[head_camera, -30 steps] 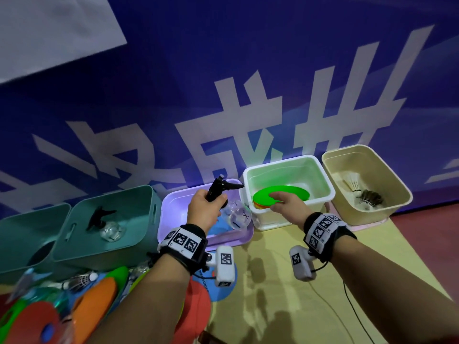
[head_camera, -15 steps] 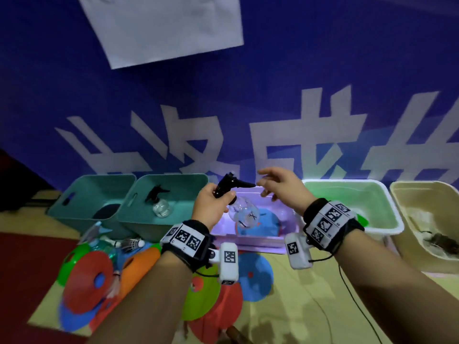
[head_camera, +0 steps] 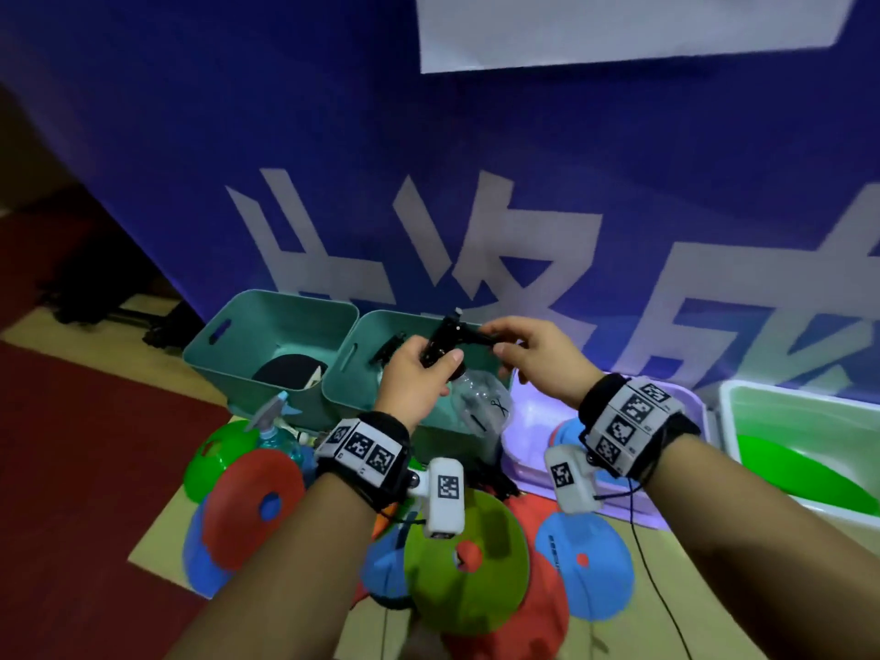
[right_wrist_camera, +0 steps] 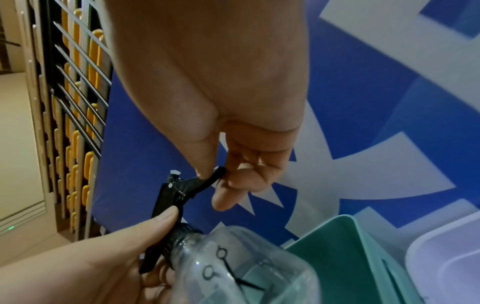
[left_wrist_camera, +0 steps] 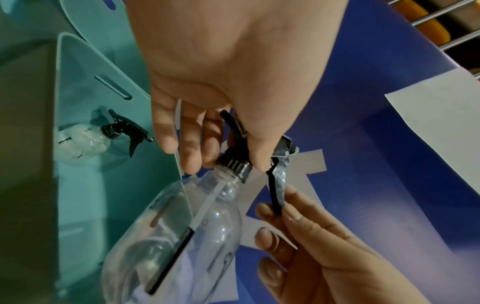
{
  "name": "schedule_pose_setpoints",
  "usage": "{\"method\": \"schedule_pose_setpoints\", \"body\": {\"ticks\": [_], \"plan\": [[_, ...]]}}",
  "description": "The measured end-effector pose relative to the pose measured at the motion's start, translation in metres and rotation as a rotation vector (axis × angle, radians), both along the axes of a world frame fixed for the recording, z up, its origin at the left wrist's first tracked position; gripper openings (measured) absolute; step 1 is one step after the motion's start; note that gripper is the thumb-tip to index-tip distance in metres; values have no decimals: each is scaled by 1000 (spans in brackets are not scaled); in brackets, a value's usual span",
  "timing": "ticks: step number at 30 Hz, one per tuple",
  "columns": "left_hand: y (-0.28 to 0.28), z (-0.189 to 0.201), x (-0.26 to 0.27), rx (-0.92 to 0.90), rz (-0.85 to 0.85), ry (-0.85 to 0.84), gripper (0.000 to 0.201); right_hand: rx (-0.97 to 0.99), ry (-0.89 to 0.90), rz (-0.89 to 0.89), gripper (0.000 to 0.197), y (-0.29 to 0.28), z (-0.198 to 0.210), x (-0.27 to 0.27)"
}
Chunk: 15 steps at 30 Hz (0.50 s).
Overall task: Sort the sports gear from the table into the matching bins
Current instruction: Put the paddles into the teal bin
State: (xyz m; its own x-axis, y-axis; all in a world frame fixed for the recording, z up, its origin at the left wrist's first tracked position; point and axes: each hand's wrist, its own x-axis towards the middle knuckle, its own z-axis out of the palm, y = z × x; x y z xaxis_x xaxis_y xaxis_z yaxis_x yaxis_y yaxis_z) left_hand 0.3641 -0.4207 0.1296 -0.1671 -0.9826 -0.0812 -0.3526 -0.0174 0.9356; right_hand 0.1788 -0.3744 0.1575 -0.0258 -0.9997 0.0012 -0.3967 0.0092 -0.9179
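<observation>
A clear spray bottle with a black spray head hangs over the near right corner of a teal bin. My left hand grips its neck and black head. My right hand pinches the tip of the black trigger between thumb and fingers. A second clear spray bottle lies inside that teal bin. The held bottle carries small scissor prints.
Another teal bin at the left holds a black paddle. A purple bin and a white bin with a green disc stand to the right. Red, green and blue discs and a blue spray bottle lie on the table.
My left hand carried the bottle leftward from over the purple bin to the teal bin. My right hand left the green disc in the white bin and took hold of the trigger.
</observation>
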Motion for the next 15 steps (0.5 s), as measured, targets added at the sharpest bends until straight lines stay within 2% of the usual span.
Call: {"method": "schedule_pose_setpoints", "body": {"ticks": [6,15], "plan": [[-49,-9,34,-1,-132,-74,14,32,65,-69,24,-56,-15,31],[-110,-26,60,56,-253,-160,12,138,190,-106,18,-116,-42,58]]}}
